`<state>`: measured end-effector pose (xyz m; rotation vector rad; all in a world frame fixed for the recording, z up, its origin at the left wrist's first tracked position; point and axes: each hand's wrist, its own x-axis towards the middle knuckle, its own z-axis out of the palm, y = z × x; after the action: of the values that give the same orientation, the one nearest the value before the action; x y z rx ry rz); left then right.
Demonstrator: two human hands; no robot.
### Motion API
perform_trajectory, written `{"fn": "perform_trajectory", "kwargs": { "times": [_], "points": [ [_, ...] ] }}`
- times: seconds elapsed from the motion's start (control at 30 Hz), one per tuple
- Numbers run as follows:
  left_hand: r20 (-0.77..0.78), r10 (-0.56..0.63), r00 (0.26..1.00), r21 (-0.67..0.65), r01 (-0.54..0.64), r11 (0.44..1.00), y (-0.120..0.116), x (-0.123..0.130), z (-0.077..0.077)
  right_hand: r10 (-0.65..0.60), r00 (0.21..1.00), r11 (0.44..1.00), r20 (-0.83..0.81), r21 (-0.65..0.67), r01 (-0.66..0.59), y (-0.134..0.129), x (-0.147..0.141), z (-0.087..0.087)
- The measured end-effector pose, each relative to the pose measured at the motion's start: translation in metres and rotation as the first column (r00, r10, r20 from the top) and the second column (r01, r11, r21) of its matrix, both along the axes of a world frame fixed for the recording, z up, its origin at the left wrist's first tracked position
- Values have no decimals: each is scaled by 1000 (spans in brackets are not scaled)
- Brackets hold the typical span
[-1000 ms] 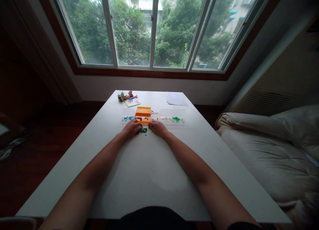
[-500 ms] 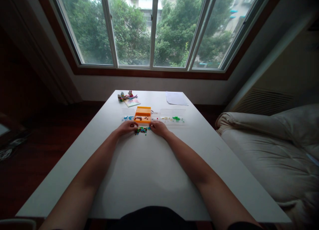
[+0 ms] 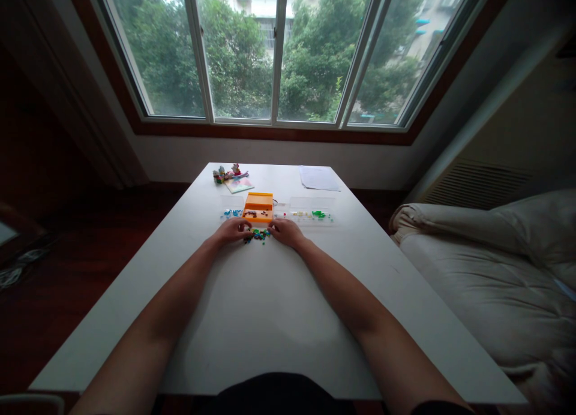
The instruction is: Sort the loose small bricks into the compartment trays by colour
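Note:
A loose pile of small coloured pieces (image 3: 257,235) lies on the white table (image 3: 270,319). At its left edge is my left hand (image 3: 234,229), fingers bent and spread a little, touching the pile. My right hand (image 3: 284,231) rests at the pile's right side with its fingertips pressed together; anything between them is too small to make out. Just beyond both hands stands an open orange box (image 3: 259,203) with dark brown pieces in it. Blue pieces (image 3: 231,213) lie in a clear tray left of the box, and green pieces (image 3: 318,214) in a clear tray on the right.
Small colourful figures (image 3: 227,173) and a pastel card (image 3: 240,185) are at the far left of the table. White paper sheets (image 3: 318,178) lie at the far right. A pale sofa (image 3: 486,271) stands beyond the table's right edge.
My left hand has shifted slightly right, with its fingers reaching a bit further over the pile. My right hand has barely moved.

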<state>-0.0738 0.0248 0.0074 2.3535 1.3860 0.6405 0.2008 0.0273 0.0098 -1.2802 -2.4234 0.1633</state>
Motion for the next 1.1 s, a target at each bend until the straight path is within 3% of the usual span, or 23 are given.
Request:
{"fn": "perform_trajectory", "kwargs": {
  "times": [0.27, 0.7, 1.1],
  "points": [
    [-1, 63, 998, 120, -63, 991, -3, 25, -11, -211, 977, 977, -40, -24, 210, -9, -20, -6],
    [57, 66, 996, 169, -75, 983, 0, 24, -17, -256, 967, 966, -15, -42, 255, -9, -22, -5],
    [109, 82, 991, 103, -93, 990, 0, 23, -12, -280, 958, 959, -65, -63, 276, 2, -15, -13]
  ]
}}
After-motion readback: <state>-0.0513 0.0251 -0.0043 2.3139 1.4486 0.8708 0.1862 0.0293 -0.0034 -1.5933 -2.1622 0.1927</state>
